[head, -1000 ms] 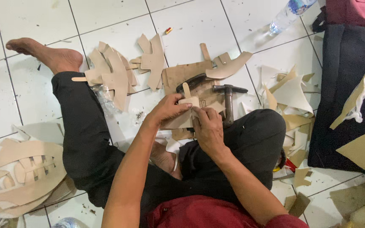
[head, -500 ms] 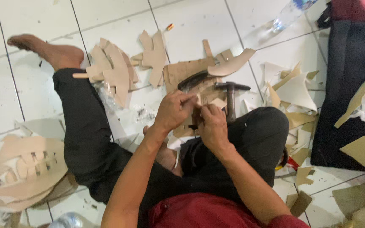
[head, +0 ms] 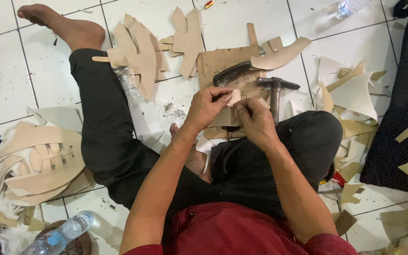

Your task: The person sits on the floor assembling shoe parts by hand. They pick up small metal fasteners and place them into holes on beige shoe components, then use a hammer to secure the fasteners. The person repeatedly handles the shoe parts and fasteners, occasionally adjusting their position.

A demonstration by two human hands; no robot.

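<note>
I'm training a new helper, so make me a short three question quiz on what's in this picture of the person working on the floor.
1. True or false: the hammer is in the person's right hand.
2. What do both hands pinch between them? A) a plastic bottle B) a small tan cut piece C) a dark strap
3. Fill in: the stack of tan cut shapes lies on the white tiled floor on the person's ______ side.

Key
1. False; it lies on the floor beside the brown board, past the hands.
2. B; the left hand and right hand both grip it.
3. Left.
</note>
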